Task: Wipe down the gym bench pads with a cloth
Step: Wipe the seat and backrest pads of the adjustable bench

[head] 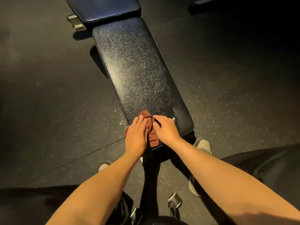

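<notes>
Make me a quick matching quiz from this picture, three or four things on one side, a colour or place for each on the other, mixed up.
1 cloth
2 long pad
3 far pad
4 left hand

A dark blue, at the top of the view
B lies flat on the cloth
C reddish brown
D black, running up the middle

Pairs: 1-C, 2-D, 3-A, 4-B.

Floor (56, 111): dark rubber, pale-speckled, a seam running across its near part. Metal foot (75, 21): dull silver, on the floor toward its far edge. Dark equipment (203, 5): far right corner, indistinct. Pale shoe (203, 146): right of centre. Second pale shoe toe (104, 165): left of centre. Metal bracket (174, 201): near edge, beside a black frame beam (150, 184)
</notes>
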